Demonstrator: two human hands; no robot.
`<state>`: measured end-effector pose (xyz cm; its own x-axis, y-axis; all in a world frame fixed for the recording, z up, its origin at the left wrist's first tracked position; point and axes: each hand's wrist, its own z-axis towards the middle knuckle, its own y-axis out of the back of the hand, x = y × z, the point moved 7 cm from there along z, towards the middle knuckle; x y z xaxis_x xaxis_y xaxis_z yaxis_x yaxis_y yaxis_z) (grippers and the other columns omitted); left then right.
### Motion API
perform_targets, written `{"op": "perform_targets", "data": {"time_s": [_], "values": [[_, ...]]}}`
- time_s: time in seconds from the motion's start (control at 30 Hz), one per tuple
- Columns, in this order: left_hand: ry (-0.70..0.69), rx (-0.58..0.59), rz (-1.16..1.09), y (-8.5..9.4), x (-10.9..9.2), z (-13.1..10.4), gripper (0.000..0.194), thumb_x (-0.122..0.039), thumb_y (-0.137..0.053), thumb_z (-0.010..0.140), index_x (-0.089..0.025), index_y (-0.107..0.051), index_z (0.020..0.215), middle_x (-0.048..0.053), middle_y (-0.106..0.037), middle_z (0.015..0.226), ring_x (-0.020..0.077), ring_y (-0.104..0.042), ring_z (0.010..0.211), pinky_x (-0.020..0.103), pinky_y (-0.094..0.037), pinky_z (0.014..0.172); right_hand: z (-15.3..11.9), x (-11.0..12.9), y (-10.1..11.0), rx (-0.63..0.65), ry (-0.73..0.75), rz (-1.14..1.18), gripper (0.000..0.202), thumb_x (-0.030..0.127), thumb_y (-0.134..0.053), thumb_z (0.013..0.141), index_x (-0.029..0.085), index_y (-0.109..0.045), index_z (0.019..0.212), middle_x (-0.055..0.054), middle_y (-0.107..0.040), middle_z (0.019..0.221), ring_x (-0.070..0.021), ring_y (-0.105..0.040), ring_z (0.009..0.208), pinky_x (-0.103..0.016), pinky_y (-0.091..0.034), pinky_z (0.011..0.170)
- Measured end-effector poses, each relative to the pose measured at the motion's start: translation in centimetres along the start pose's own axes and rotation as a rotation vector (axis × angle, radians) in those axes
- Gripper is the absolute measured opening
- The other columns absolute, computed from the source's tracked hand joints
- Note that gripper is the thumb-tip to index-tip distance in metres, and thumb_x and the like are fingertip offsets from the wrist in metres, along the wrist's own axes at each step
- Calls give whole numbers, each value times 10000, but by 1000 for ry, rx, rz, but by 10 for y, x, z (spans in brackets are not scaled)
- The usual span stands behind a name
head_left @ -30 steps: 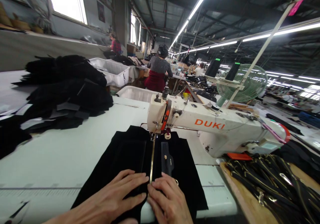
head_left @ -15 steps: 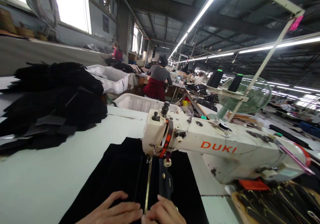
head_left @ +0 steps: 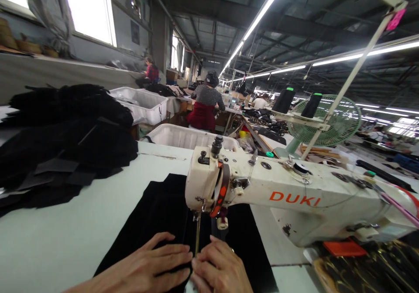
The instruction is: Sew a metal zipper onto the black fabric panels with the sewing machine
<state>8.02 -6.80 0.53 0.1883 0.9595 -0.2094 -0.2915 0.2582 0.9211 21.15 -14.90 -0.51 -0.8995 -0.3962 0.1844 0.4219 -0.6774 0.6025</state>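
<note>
My left hand (head_left: pixel 153 264) lies flat on a black fabric piece (head_left: pixel 157 214), fingers spread, left of a gold zipper (head_left: pixel 197 238). My right hand (head_left: pixel 221 269) presses the fabric just right of the zipper, fingers curled down. The zipper runs straight under the needle of a white DUKI sewing machine (head_left: pixel 288 197). The fingertips of both hands almost meet at the zipper. Neither hand lifts anything; both press on the cloth.
A heap of black fabric pieces (head_left: pixel 62 140) sits on the table's left. White bins (head_left: pixel 186 136) stand behind the machine. A green fan (head_left: pixel 337 120) and thread cones (head_left: pixel 283 100) are at right. Black zippered pieces (head_left: pixel 369 271) lie at the lower right. A person (head_left: pixel 206 101) sits ahead.
The fabric and zipper have fed forward under the needle, and both hands have followed toward the machine. The view has tilted up and moved closer to the machine head.
</note>
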Motion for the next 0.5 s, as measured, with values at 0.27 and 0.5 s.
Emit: {"op": "perform_targets", "data": {"time_s": [0.27, 0.5], "values": [[93, 174, -76, 18, 14, 21, 605, -203, -730, 879, -276, -508, 1437, 39, -515, 1466, 240, -483, 1353, 390, -323, 1189, 13, -18, -9, 158, -101, 50, 50, 188, -656, 895, 238, -659, 886, 34, -698, 835, -134, -660, 776, -249, -525, 915], [63, 152, 71, 27, 20, 36, 518, -159, -772, 816, -178, -618, 1310, 87, -622, 1350, 276, -588, 1245, 420, -424, 1128, 20, -35, -17, 162, -186, -19, 247, 98, -780, 763, 271, -689, 914, 50, -727, 895, -172, -690, 794, -256, -537, 723]]}}
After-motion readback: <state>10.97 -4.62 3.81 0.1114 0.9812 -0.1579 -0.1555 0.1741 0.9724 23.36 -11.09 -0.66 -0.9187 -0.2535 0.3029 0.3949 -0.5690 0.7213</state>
